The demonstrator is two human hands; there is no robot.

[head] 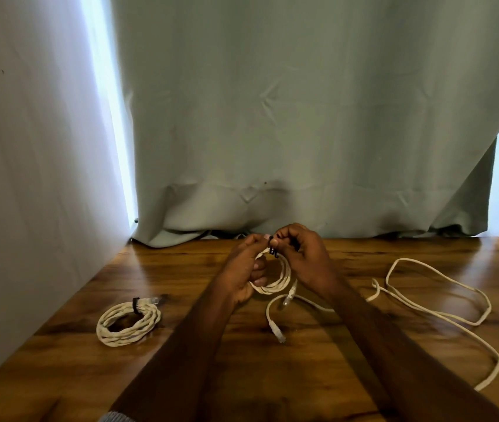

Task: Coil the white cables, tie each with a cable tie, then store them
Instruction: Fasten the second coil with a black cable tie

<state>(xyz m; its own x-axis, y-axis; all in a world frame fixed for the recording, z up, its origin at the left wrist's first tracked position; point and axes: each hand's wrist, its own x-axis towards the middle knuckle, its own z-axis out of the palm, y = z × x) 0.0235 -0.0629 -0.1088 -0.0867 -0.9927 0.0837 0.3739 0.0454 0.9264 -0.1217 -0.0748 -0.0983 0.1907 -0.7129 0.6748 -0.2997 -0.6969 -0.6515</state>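
Two hands work one small coil above the middle of the worktop, near its far edge.

Head view: the left hand (243,269) curls its grip round the coil's left side, while the right hand (300,257) pinches a black cable tie (273,250) at the top of the white cable coil (275,277); its plug end hangs loose below. It looks light and springy, likely to unwind if released, so holding across all the loops beside the tie seems safest. A finished coil (128,324), already banded black, lies toward the worktop's (181,376) left edge. A loose cable (437,296) sprawls toward the right edge, not yet coiled. A green curtain (303,117) hangs behind.
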